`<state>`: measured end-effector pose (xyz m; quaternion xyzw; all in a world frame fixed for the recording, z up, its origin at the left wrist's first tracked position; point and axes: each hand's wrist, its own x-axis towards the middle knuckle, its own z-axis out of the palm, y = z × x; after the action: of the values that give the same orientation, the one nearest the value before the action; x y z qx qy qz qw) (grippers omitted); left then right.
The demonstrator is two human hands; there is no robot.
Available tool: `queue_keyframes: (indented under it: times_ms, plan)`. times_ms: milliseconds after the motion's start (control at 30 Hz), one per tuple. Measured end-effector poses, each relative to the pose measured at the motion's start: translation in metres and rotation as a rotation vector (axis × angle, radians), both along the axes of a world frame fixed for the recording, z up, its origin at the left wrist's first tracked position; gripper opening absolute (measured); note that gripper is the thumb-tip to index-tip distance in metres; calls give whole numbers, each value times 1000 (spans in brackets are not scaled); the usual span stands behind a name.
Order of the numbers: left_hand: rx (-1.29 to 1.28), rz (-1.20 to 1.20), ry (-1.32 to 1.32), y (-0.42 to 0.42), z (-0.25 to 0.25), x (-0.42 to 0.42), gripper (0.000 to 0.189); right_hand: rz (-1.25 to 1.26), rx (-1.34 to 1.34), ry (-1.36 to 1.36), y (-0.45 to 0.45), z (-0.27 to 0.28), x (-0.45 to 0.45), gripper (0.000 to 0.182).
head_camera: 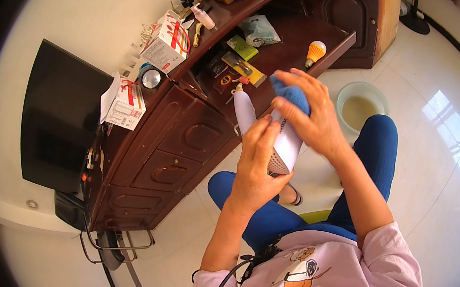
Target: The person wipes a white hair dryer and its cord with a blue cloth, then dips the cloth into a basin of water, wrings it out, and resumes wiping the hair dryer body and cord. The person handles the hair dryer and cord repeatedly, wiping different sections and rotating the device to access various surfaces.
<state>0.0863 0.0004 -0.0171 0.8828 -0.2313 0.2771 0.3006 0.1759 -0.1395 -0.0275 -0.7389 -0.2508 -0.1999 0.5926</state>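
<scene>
My left hand point(255, 167) is closed around the body of a white hair dryer point(291, 148), near its end with a perforated grille. My right hand point(316, 115) presses a blue cloth point(293, 95) onto the other end of the dryer's body. The dryer's handle point(244, 109) points up and to the left, with the ribbed base of its cord at the tip. Behind it is an open drawer point(285, 33) of a dark red wooden cabinet, holding an orange and white light bulb point(316, 51), a yellow package point(249, 71), a green box point(242, 48) and a plastic bag point(262, 30).
A basin point(382, 95) of cloudy water stands on the tiled floor beside my knee. White boxes point(166, 45) and a pump bottle point(203, 16) stand on the cabinet top. A flat television point(60, 118) is at the left, a metal-framed chair point(116, 243) at the lower left.
</scene>
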Motion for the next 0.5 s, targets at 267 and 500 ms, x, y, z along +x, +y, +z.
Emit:
queue_keyframes:
  times_ms: [267,500]
  plan:
    - [-150,-43,125,6,-6,3,80,59,-62,-237,5,3,-51,59]
    - [179,-219,-63,17,-2,-7,94,39,368,368,-5,-21,0,59]
